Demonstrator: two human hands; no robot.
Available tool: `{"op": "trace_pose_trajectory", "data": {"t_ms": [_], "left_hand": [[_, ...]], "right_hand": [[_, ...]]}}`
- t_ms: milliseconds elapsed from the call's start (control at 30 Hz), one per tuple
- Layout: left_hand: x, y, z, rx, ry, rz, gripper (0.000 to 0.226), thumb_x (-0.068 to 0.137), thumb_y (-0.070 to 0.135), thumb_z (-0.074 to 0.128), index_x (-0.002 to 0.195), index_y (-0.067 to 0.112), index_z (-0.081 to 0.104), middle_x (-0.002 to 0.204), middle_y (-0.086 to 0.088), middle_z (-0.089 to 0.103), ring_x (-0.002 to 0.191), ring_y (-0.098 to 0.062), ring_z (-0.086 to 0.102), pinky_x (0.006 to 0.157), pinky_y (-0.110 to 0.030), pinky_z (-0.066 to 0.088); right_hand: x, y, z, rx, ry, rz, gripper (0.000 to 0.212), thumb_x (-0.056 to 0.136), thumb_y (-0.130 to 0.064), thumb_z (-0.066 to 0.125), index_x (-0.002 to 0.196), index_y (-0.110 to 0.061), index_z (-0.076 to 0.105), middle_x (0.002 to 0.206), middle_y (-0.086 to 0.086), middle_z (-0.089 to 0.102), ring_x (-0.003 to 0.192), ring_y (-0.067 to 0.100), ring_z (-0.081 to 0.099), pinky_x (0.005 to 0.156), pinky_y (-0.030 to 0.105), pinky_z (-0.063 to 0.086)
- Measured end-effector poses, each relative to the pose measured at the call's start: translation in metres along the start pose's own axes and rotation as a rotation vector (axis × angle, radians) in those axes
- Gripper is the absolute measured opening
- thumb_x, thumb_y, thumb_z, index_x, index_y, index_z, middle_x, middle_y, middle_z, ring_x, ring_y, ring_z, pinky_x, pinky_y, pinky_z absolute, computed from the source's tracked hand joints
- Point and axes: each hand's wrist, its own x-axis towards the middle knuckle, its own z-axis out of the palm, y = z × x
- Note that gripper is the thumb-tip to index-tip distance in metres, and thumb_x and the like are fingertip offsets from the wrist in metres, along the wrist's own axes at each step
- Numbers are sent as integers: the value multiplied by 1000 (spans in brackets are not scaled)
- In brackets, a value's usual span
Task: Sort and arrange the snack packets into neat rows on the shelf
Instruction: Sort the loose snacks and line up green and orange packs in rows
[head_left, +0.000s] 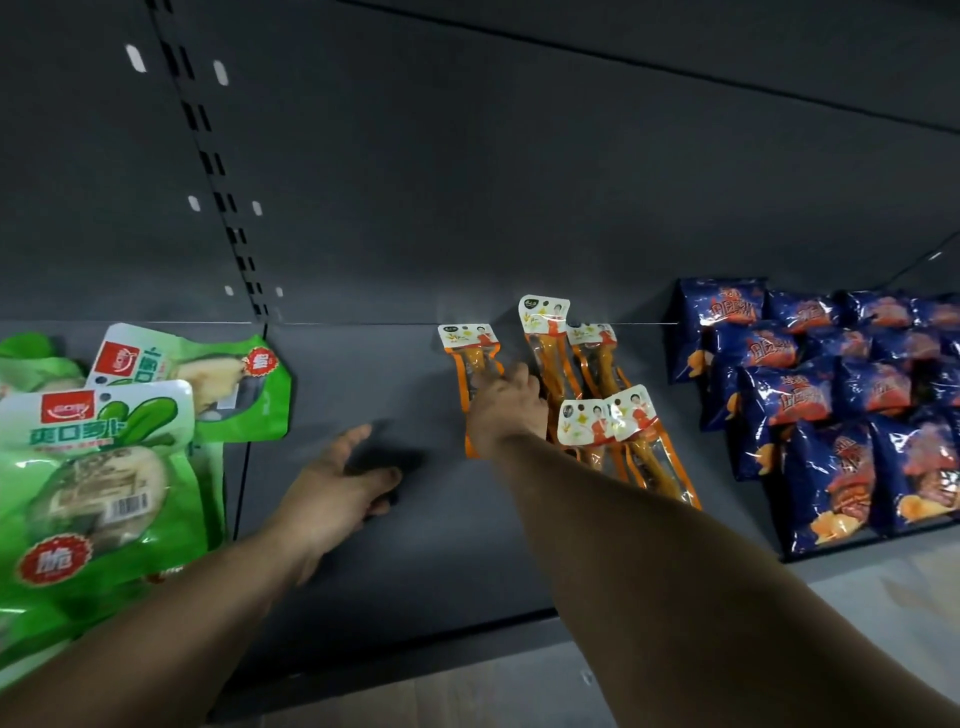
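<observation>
On the dark grey shelf (322, 587) lie three kinds of snack packets. In the middle are five long orange packets, each with a white header card showing a small figure in red; the print on the cards is too small to read. One orange packet (470, 364) lies apart on the left of the group, two more (571, 353) sit side by side at the back against the rear panel (467, 182), and another two (631, 431) lie nearer the front, overlapping each other.

The right hand (506, 410) reaches over the shelf and rests on the lone left packet, fingers laid forward on it and close together (whether the thumb pinches underneath cannot be told). The left hand (343, 483) hovers just above the bare shelf to the left, fingers spread and loosely bent, holding nothing.

At the far left are green packets (104, 467), at least three in view, overlapping; each has a red logo badge, large green Chinese characters, a barcode and a red round seal with one white character. On the right stand blue packets (831, 415) in rows with red-orange Chinese lettering, too many and too overlapped to count surely, more than ten.
</observation>
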Motion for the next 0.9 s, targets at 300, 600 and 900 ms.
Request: {"op": "trace_pose_trajectory", "data": {"t_ms": [300, 600, 900], "left_hand": [[1, 3, -23, -2, 89, 78, 50, 88, 5, 62, 130, 27, 47, 77, 3, 64, 56, -7, 61, 51, -15, 45], [1, 20, -106, 303, 371, 234, 42, 89, 17, 60, 130, 20, 52, 101, -7, 67, 89, -29, 63, 75, -28, 46], [-10, 13, -263, 702, 671, 127, 27, 92, 11, 44, 103, 5, 67, 109, -19, 65, 101, -34, 60, 79, -30, 45]], "right_hand": [[4, -2, -4, -99, -22, -2, 43, 95, -15, 44, 138, -16, 41, 140, 10, 35, 126, 30, 35, 98, 39, 37], [-9, -37, -9, -45, 86, -57, 54, 94, -14, 42, 145, -7, 28, 152, 18, 20, 139, 35, 18, 110, 40, 22], [-33, -114, 22, 127, 193, -350, 34, 91, -7, 48, 122, 0, 56, 128, 27, 46, 116, 46, 42, 97, 47, 35]]}}
